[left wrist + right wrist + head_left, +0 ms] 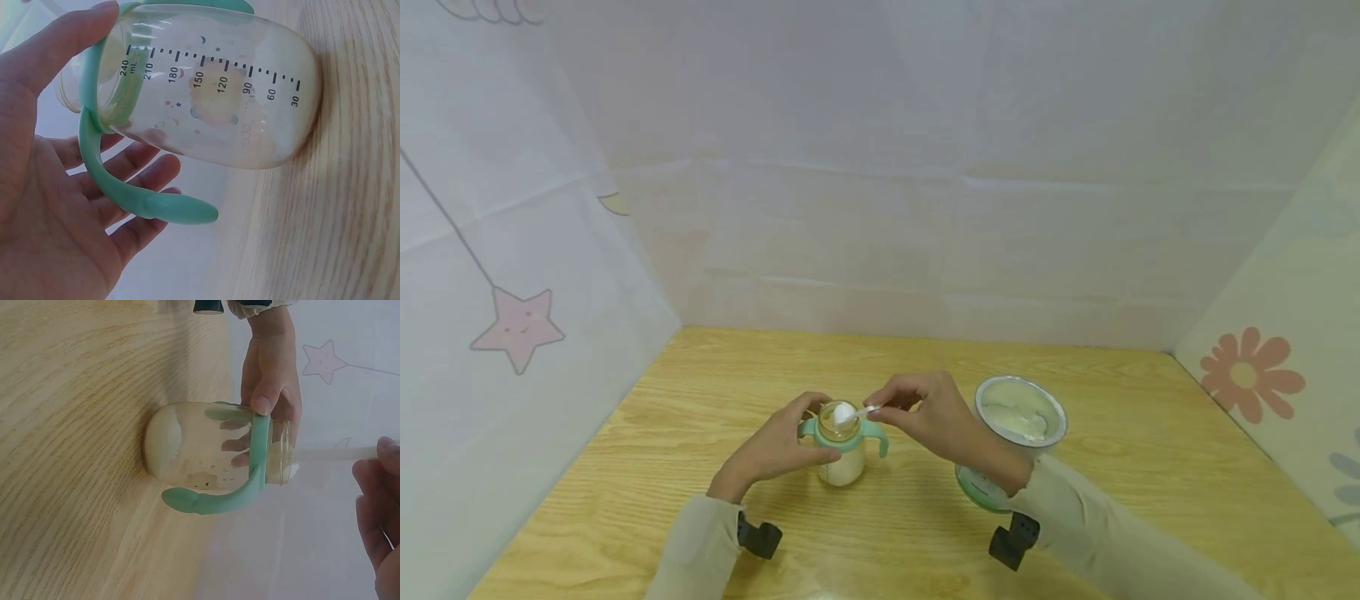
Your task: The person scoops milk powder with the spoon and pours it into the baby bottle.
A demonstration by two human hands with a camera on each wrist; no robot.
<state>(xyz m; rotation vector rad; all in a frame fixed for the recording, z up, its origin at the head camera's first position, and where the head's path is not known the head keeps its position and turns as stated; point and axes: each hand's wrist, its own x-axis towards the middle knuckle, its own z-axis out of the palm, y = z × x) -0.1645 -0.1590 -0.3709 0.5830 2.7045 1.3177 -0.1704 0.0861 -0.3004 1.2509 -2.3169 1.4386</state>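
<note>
A clear baby bottle (841, 468) with mint-green handles stands upright on the table, whitish contents at its base (164, 440). My left hand (784, 443) grips it around the neck, thumb on the near side and fingers behind, as the left wrist view shows. Between thumb and fingertips, my right hand (942, 421) pinches the thin pale handle of a scoop (337, 454). White powder (844, 413) heaps at the scoop's end, right over the bottle's open mouth. An open tin (1060, 417) of pale powder is to the right, partly hidden behind my right wrist.
Below my right wrist, a round green-edged piece (976, 493) shows beside the tin, partly covered by the forearm. The wooden table (737, 358) ends at pale fabric walls (880, 250) at the back and both sides. Dark wrist cameras (1015, 540) hang under both sleeves.
</note>
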